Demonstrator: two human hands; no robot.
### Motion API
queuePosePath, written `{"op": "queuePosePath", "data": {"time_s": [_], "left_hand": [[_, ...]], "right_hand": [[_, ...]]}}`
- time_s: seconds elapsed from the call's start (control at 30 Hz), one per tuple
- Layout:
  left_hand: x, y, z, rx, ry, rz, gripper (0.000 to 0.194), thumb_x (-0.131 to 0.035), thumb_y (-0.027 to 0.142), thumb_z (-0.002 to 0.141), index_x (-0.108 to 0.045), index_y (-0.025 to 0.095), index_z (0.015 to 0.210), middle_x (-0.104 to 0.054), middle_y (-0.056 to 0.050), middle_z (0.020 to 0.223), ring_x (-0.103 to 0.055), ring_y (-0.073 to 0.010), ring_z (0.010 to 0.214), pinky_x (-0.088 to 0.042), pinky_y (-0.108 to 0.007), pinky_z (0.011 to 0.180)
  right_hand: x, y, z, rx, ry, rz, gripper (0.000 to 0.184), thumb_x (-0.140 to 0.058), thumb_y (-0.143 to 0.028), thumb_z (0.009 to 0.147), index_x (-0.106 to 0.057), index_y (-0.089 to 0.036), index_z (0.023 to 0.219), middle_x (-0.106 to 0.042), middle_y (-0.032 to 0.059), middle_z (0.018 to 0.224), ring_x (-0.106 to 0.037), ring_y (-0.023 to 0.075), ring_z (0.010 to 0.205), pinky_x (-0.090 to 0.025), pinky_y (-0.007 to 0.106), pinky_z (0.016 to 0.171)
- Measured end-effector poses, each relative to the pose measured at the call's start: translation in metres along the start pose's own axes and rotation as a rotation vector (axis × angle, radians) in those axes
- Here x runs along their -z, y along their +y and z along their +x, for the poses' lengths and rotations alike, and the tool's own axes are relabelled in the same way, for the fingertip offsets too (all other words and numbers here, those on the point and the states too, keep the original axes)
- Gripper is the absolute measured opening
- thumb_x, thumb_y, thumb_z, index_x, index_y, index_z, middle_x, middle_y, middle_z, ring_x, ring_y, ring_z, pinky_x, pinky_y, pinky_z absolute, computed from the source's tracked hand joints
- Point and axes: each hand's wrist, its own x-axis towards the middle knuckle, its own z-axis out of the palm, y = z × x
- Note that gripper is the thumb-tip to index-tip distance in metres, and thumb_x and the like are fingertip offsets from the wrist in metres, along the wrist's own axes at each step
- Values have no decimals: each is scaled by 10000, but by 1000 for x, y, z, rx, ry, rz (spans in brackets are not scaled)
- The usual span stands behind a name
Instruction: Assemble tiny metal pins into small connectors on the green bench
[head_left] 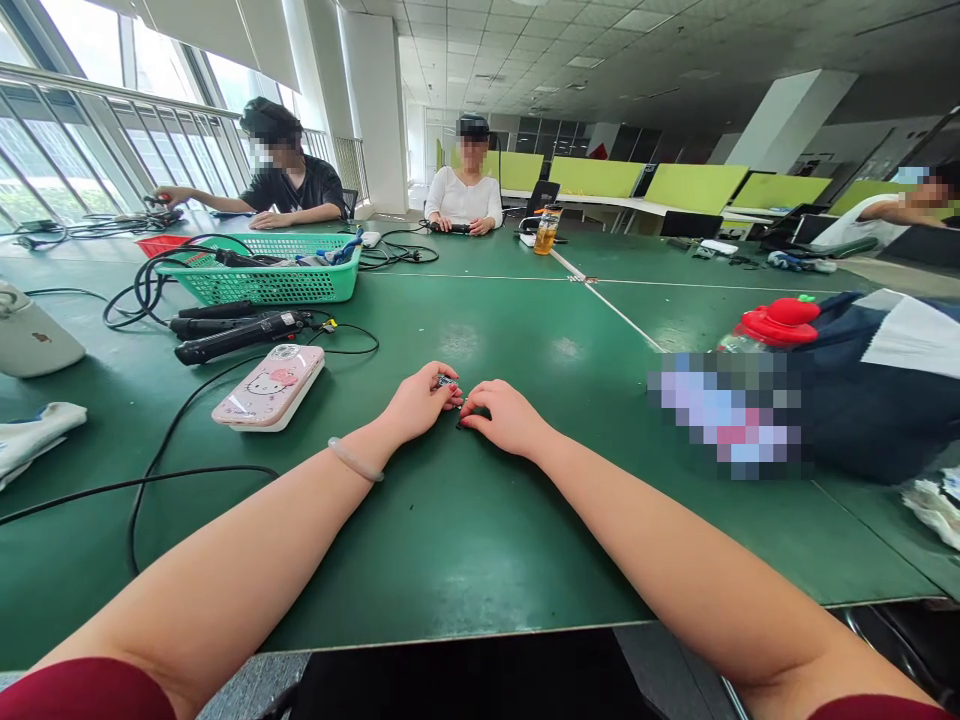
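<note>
Both my hands rest close together on the green table, near its middle. My left hand has its fingers curled and pinches a small dark and metallic part between thumb and fingertips. My right hand lies beside it with fingers bent down onto the table, covering a small dark piece; whether it grips that piece I cannot tell. A pale bangle circles my left wrist.
A pink phone case, black hair tools with cables and a green basket lie at the left. A red-capped bottle and dark bag sit at the right. Other people sit at the far side and the right.
</note>
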Motion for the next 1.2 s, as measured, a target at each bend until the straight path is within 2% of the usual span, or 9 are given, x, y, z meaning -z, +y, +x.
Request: {"op": "queuePosePath", "data": {"time_s": [0.2,0.43,0.63,0.73,0.87,1.2], "left_hand": [[-1,-1,0,9,-22,-44,119,-523,190,800,-502,179,917,-629,-14,746,-640,-118,684,-538,-309,706],[1,-3,0,-61,51,57,142,-550,205,774,-537,193,915,-636,-3,725,-641,-138,770,-524,-295,727],[-2,0,-2,41,-8,-81,129,-533,205,798,-510,175,921,-644,-10,714,-630,-105,640,-538,-301,690],[-3,3,-3,79,-5,-131,120,-529,202,806,-498,169,918,-644,-14,711,-633,-103,636,-543,-287,666],[-3,5,-3,77,46,-92,143,-560,211,785,-502,170,909,-647,-16,714,-636,-110,619,-544,-272,624],[-3,8,-6,78,88,12,131,-554,193,773,-509,180,896,-646,-10,699,-626,-108,545,-546,-265,572]], "right_hand": [[-3,-1,0,27,-47,-27,76,-590,-214,791,-652,-202,749,-601,19,777,-497,155,806,-402,288,761],[1,-2,0,4,-26,-58,95,-559,-199,799,-624,-194,730,-607,10,736,-493,149,753,-382,271,697],[1,-2,3,-53,73,-70,110,-535,-212,812,-627,-191,756,-615,20,773,-491,156,775,-375,275,693],[-1,-2,4,-65,81,-74,123,-535,-231,815,-631,-188,751,-607,26,761,-491,158,771,-375,275,681],[-2,-5,5,-73,74,-77,122,-534,-221,813,-631,-190,745,-598,28,754,-488,158,772,-377,275,679],[-5,-8,6,-97,100,-81,115,-542,-229,786,-624,-205,709,-610,14,721,-501,158,746,-362,266,648]]}}
